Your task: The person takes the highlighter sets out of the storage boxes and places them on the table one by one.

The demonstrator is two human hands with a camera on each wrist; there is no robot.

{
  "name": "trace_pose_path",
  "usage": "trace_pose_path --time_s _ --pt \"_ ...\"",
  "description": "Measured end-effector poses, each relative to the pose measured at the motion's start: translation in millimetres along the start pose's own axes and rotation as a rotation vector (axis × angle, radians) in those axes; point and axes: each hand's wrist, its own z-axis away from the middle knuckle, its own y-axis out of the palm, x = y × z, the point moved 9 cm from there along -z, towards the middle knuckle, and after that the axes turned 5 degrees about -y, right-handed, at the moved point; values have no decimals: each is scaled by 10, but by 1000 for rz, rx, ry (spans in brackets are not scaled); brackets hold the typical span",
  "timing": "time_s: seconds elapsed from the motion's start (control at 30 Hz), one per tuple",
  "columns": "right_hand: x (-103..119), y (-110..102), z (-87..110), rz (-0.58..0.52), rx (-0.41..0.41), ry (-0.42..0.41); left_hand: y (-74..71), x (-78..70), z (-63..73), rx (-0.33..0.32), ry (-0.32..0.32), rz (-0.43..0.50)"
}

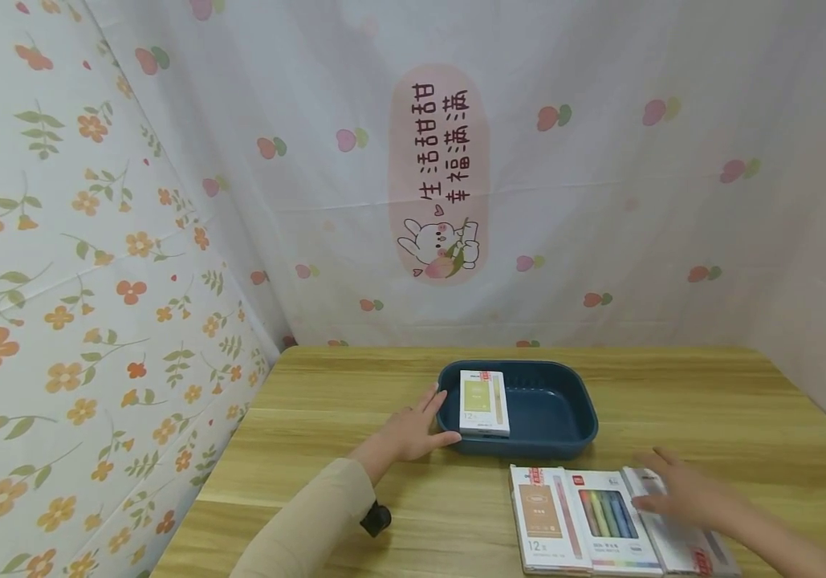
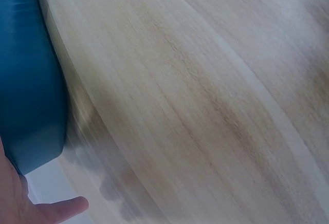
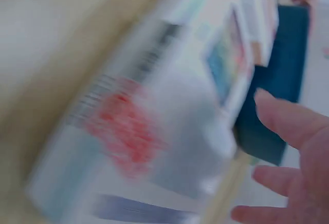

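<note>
The rightmost white box [image 1: 681, 547] lies in front of the blue tray [image 1: 543, 411], beside two more boxes [image 1: 555, 522]. Right hand [image 1: 689, 491] over it, thumb and fingers apart — can't tell if they touch. Left hand [image 1: 408, 432], fingers outstretched, touches the tray's left end — a yellow-labelled box [image 1: 479, 403] inside there.

Soft, even light fills the head view, while blur smears the white box [image 3: 172, 131] in the right wrist view.

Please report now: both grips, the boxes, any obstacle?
Left grip at left end of blue tray. Right grip blurred over rightmost box, contact unclear. One box in tray, three boxes outside. No obstacle seen.
</note>
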Motion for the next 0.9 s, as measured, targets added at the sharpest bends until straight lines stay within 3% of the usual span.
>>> trace_pose_path --time_s 0.2,0.33,0.6,0.9 --pt "243 -466 -140 -63 -278 -132 6 -1 -18 -1 -1 -18" --pt "396 -550 -313 -44 -347 -180 6 4 -21 4 -7 -22" --pt "519 -299 -715 38 -309 -223 13 8 -21 5 -8 -15" --pt "481 -156 -875 64 -306 -179 29 14 -25 4 -4 -13"
